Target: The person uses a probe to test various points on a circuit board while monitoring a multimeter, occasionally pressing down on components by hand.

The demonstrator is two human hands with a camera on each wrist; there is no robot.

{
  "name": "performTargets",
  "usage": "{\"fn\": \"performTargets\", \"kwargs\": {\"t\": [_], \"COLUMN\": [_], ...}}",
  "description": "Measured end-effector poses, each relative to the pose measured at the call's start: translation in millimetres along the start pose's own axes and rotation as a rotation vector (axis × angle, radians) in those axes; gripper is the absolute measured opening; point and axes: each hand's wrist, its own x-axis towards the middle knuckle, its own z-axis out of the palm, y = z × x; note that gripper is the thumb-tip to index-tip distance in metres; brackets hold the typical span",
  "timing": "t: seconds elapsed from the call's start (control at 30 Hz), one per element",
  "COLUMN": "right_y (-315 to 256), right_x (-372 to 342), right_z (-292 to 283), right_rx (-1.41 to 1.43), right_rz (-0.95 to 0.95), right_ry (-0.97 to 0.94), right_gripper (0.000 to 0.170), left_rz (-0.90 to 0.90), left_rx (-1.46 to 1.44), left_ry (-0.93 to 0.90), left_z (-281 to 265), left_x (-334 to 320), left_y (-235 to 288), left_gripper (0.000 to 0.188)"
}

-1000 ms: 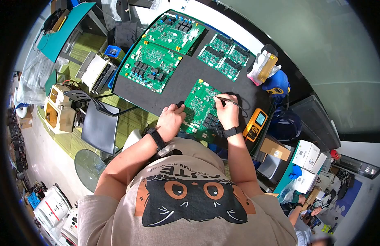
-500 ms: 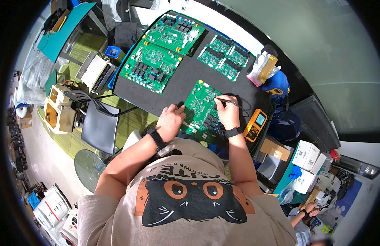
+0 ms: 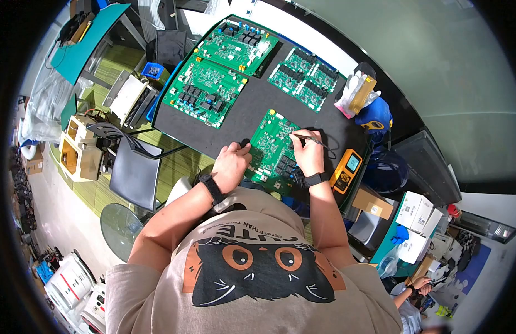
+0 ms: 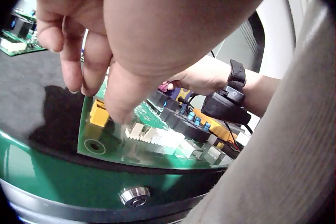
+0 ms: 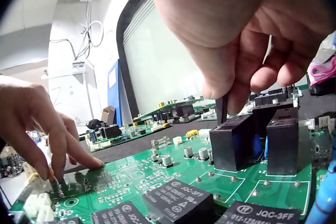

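Observation:
A green circuit board lies on the dark mat right in front of me. My left hand rests at its left edge, thumb tip by the white connectors and a finger pressing down on the board. Between thumb and fingers, my right hand pinches a thin black pen-like probe with a dark cable trailing behind. The probe's lower end is right at a black relay, beside a second relay. A yellow handheld meter with a lit screen lies right of my right wrist.
Two large green boards lie at the table's left, and a panel of smaller boards at the back. White gloves and a blue device stand at the right edge. A black chair is to the left.
Both my hands stay almost in place, with the probe's rear end tilting slightly. In the background at the lower right, another person's hands have moved.

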Motion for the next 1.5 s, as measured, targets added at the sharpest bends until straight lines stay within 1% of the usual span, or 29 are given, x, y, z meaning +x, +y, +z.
{"fn": "performTargets", "kwargs": {"t": [0.07, 0.3, 0.6, 0.8, 0.87, 1.1, 1.17, 1.2, 1.27, 1.3, 1.4, 1.47, 1.5], "right_y": [-1.1, -2.7, -3.1, -5.0, -3.5, -3.5, -3.5, -3.4, -2.9, -2.5, -0.9, 0.0, -0.9], "right_x": [0.5, 0.8, 1.0, 0.2, 0.2, 0.4, 0.7, 0.6, 0.5, 0.6, 0.9, 0.7, 0.8], "right_z": [-0.2, 0.3, 0.2, -0.4, 0.5, 1.0, 0.8, 0.8, 1.2, 1.5, 2.5, 3.3, 2.6], "right_rx": [-0.001, -0.007, -0.026, -0.033, -0.024, -0.024, -0.024, -0.024, -0.018, -0.018, -0.023, -0.027, -0.026], "right_rz": [0.001, 0.01, -0.024, -0.013, -0.025, -0.024, -0.02, -0.02, -0.02, -0.019, -0.019, -0.008, -0.008], "right_ry": [-0.001, -0.002, -0.003, -0.001, 0.004, 0.003, 0.002, 0.003, 0.009, 0.009, 0.002, 0.0, -0.001], "right_gripper": [0.006, 0.006, 0.006, 0.006, 0.006, 0.006, 0.006, 0.006, 0.007, 0.007, 0.007, 0.007, 0.007], "left_rz": [-0.004, 0.014, 0.006, -0.003, -0.01, -0.01, -0.007, -0.006, 0.005, 0.005, 0.001, -0.002, -0.003], "left_rx": [0.029, 0.044, 0.046, 0.052, -0.012, -0.022, 0.036, 0.036, -0.002, -0.002, -0.01, 0.031, 0.031], "left_ry": [0.027, 0.029, 0.038, 0.031, -0.008, -0.021, 0.025, 0.025, -0.006, -0.006, -0.007, 0.035, 0.035], "left_z": [-1.2, 0.0, 1.6, 2.1, 0.0, -1.4, 2.1, 1.6, -0.3, -0.2, 1.4, 3.4, 2.8], "left_x": [-0.3, -0.3, -0.4, -0.5, -0.3, -0.6, -0.7, -0.6, -0.1, 0.0, -0.1, -0.6, -0.7], "left_y": [0.8, 0.2, 0.4, 0.4, 0.6, 0.6, 0.2, 0.2, 0.1, 0.0, -0.3, -0.5, -0.5], "left_gripper": [0.01, 0.011, 0.011, 0.012, 0.022, 0.022, 0.011, 0.011, 0.023, 0.023, 0.022, 0.011, 0.011]}}
